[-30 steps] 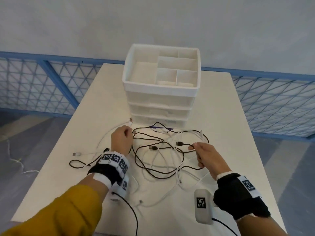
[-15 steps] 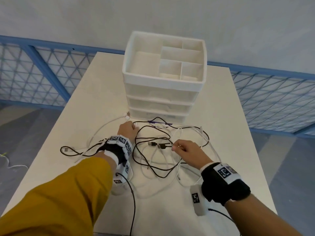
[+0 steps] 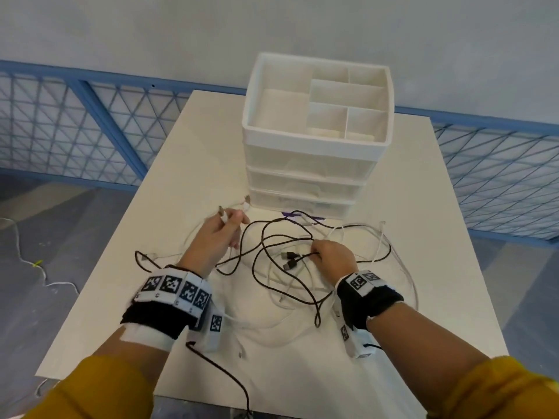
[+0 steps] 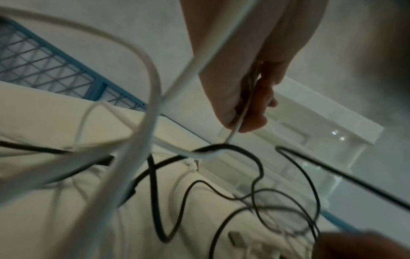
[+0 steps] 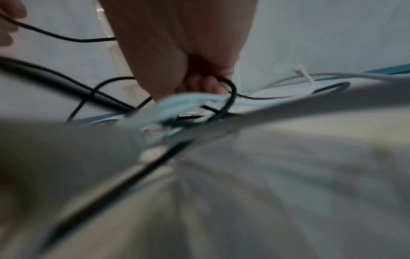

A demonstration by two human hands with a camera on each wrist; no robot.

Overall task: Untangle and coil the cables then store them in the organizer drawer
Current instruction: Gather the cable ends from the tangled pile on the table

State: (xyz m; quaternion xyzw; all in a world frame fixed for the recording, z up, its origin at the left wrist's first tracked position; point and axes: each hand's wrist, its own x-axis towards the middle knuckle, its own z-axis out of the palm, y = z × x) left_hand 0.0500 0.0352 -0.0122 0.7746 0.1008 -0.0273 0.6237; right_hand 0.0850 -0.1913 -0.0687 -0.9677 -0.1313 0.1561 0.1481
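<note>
A tangle of black cables (image 3: 263, 255) and white cables (image 3: 399, 267) lies on the white table (image 3: 196, 164) in front of a white organizer (image 3: 314, 140) with three closed drawers. My left hand (image 3: 220, 234) is raised left of the tangle and pinches a white cable (image 4: 239, 122) near its plug end (image 3: 222, 213). My right hand (image 3: 329, 255) sits in the middle of the tangle and grips a black cable (image 5: 230, 91) close to its two USB plugs (image 3: 289, 260). The right wrist view is blurred.
The organizer's top tray (image 3: 348, 98) has several open compartments. A strip of purple tape (image 3: 302, 216) lies at the organizer's base. A blue mesh railing (image 3: 75, 125) runs behind the table. Another white cable (image 3: 27, 261) lies on the floor at the left.
My left hand has lifted and now holds a white cable's plug end up. My right hand has shifted left into the tangle with the black cable. The head view has moved closer.
</note>
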